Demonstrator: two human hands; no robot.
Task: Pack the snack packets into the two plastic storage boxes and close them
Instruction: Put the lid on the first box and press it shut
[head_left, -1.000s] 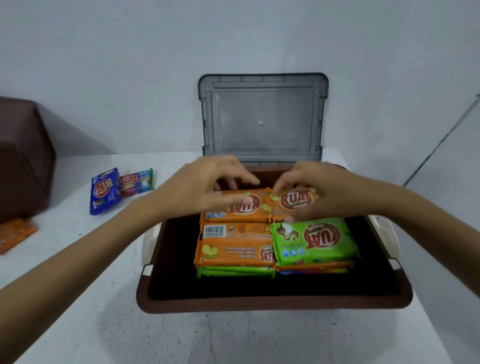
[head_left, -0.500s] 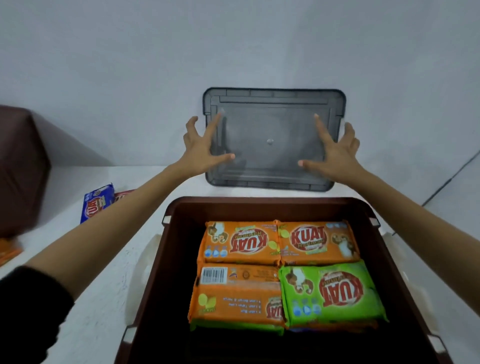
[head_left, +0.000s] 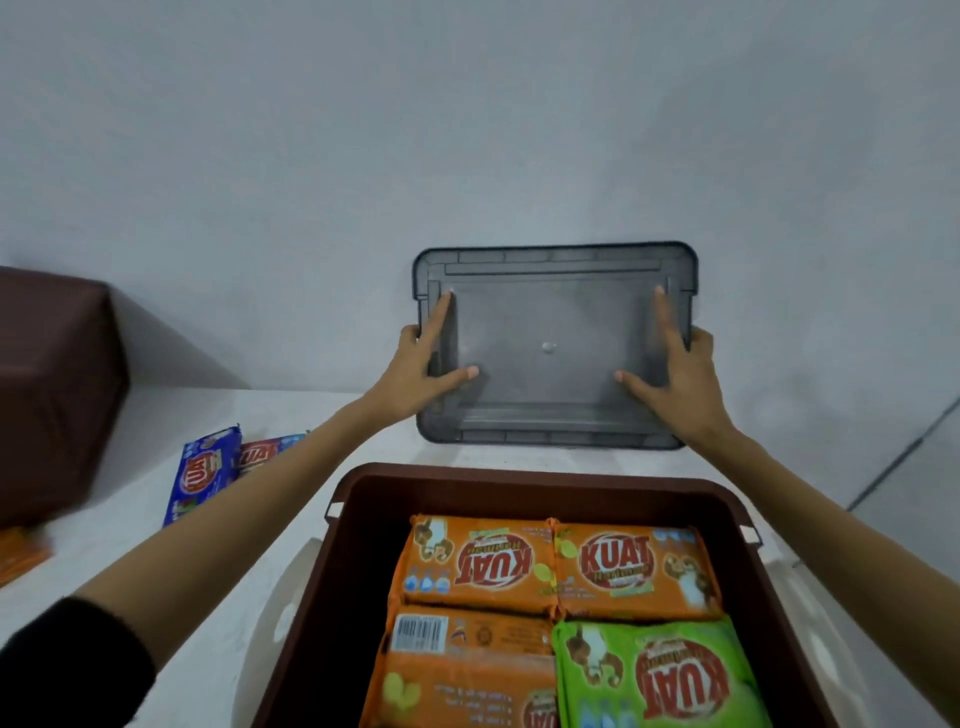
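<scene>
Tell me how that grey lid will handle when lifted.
Probably stiff: the lid has ribbed edges and stands flat against the wall. Likely light, being thin and see-through. Its smooth face may slip; the left hand and right hand sensibly hold its side edges.

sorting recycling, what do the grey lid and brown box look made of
The grey lid looks like smoky translucent plastic, glossy: the wall shows through, ribs moulded along its rim. The brown box seems opaque plastic, smooth, dull sheen on its rounded rim.
</scene>
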